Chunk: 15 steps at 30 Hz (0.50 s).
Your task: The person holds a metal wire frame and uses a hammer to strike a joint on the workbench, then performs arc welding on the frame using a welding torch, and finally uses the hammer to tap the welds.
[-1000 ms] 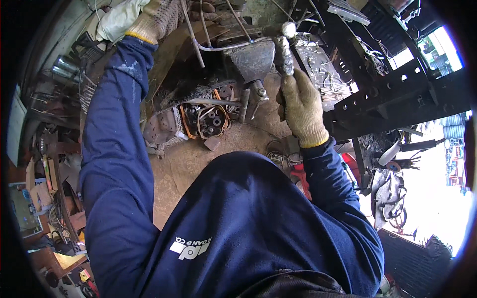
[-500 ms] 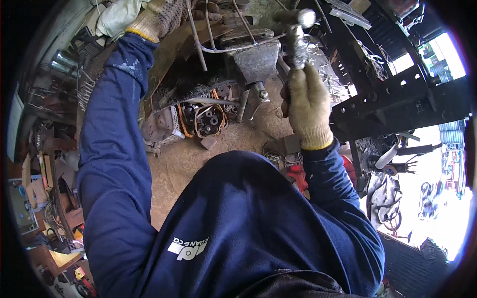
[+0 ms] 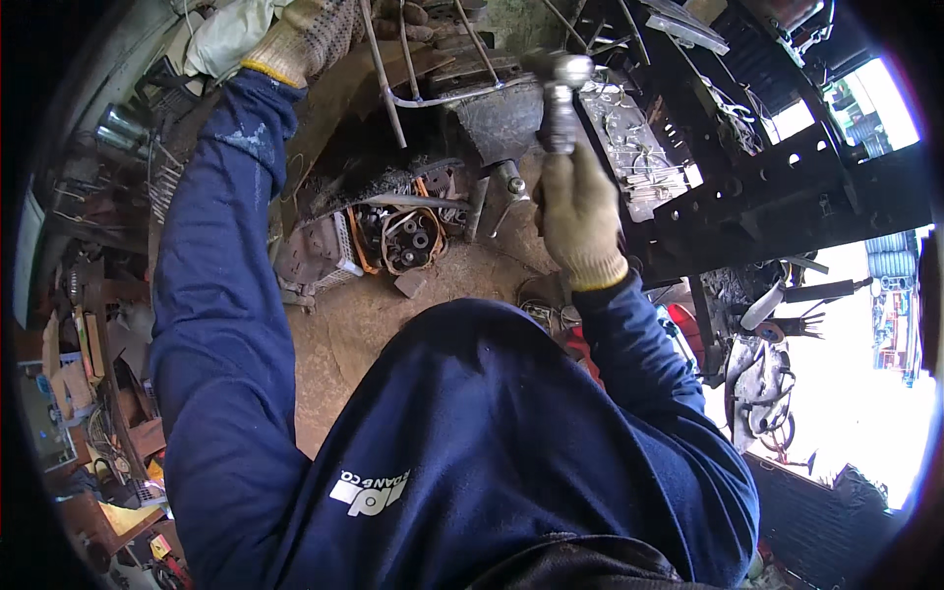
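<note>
My right hand (image 3: pixel 582 211), in a beige work glove, is closed round the handle of a metal hammer (image 3: pixel 559 118). The hammer's head is slightly blurred and stands just right of a bench vise (image 3: pixel 501 123). A welded frame of thin bent metal rods (image 3: pixel 460 95) lies across the top of the vise. My left hand (image 3: pixel 313 37), in a dotted glove with a yellow cuff, is at the upper left with its fingers wrapped round the rods. Part of that grip is hidden behind the rods and cut off by the upper edge.
Below the vise sits a crate (image 3: pixel 339 246) beside a round container of metal parts (image 3: pixel 413 239). A dark perforated beam (image 3: pixel 787 202) runs along the right. A white cloth bag (image 3: pixel 228 37) lies near my left hand. Metal rods and scraps crowd a board (image 3: pixel 639 147) behind the hammer.
My right hand has moved left and slightly down with the hammer, closer to the vise. The rod frame has shifted slightly left; my left hand has barely moved.
</note>
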Available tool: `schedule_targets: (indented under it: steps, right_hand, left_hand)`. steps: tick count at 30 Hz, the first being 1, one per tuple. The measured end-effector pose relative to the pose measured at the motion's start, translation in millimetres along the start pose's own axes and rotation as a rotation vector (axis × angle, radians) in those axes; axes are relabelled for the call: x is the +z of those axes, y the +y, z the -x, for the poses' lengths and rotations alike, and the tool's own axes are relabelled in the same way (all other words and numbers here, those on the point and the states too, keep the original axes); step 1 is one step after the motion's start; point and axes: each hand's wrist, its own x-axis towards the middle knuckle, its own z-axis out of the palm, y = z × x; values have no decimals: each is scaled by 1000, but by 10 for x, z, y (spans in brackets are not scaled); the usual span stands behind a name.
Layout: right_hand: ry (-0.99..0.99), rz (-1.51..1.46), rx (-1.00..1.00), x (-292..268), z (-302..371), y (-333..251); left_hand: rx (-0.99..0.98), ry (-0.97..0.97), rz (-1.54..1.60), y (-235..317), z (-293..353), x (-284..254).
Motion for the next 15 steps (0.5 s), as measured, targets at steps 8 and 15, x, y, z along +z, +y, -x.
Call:
schedule_targets:
  steps: [8, 15]
  right_hand:
    - [56, -171, 43, -45, 44, -84]
    - [-24, -74, 107, -45, 35, -53]
  left_hand:
    - [7, 4, 21, -23, 15, -13]
    - [14, -1, 49, -77, 43, -17]
